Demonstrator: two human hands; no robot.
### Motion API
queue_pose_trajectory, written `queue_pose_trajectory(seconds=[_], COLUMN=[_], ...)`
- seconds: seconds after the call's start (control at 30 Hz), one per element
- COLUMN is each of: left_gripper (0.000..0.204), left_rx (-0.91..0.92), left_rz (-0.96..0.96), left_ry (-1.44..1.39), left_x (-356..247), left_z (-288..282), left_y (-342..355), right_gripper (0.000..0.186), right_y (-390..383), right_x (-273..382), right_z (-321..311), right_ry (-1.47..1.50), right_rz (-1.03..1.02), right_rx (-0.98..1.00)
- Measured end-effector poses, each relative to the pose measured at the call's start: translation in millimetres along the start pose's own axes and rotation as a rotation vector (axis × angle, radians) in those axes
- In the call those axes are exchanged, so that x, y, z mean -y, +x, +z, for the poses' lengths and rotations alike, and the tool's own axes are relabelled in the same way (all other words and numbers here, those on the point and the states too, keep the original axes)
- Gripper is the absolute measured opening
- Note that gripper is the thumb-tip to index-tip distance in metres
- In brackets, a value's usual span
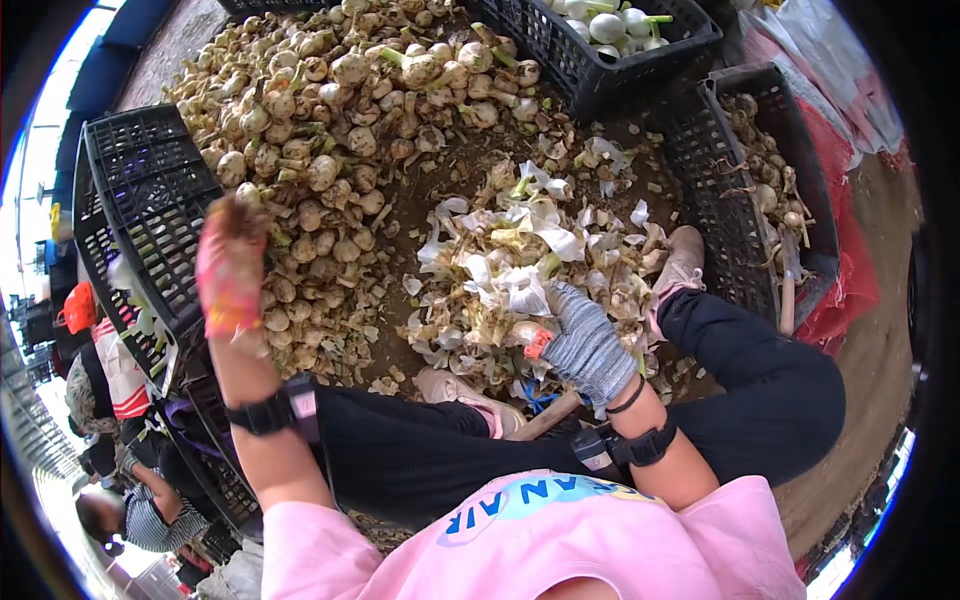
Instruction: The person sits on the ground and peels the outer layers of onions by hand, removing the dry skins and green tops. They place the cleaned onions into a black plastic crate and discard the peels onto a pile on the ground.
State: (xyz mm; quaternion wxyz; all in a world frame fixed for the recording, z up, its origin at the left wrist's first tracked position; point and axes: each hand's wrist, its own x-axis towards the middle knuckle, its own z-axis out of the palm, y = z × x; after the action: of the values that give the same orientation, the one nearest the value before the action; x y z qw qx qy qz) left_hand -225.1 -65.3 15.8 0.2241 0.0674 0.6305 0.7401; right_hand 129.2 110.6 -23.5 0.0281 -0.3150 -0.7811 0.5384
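My left hand (232,260), in a dirty pink patterned glove, is raised at the left over the pile of dry garlic bulbs (335,165); motion blurs its fingers, so I cannot tell what they hold. My right hand (590,350), in a grey knit glove, is curled low over a heap of white and tan papery peelings (530,240). A small orange and whitish item (535,340) is at its thumb, too unclear to name. A wooden handle (545,415) lies below that hand, between my legs.
Black crates (140,190) stand at my left, another (610,70) with white peeled bulbs at the back, and one (740,200) with stalked bulbs at my right. Red and white sacks (840,100) lie behind that. Co-workers (150,505) sit at the lower left.
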Motion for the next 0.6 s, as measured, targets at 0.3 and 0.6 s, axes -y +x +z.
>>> queue_pose_trajectory(seconds=[0.3,0.6], left_gripper=[0.078,0.058], left_rx=[-0.49,0.05], left_rz=[-0.385,-0.303], left_ry=[0.736,0.808], left_x=[143.8,114.0], left_z=[47.5,100.5], left_y=[101.6,-14.5], right_gripper=[0.052,0.03], right_y=[7.2,-3.8], right_x=[-1.8,-22.2], right_z=[-2.0,8.7], right_ry=[-0.038,0.557], right_rz=[0.055,0.097], right_rx=[0.064,-0.13])
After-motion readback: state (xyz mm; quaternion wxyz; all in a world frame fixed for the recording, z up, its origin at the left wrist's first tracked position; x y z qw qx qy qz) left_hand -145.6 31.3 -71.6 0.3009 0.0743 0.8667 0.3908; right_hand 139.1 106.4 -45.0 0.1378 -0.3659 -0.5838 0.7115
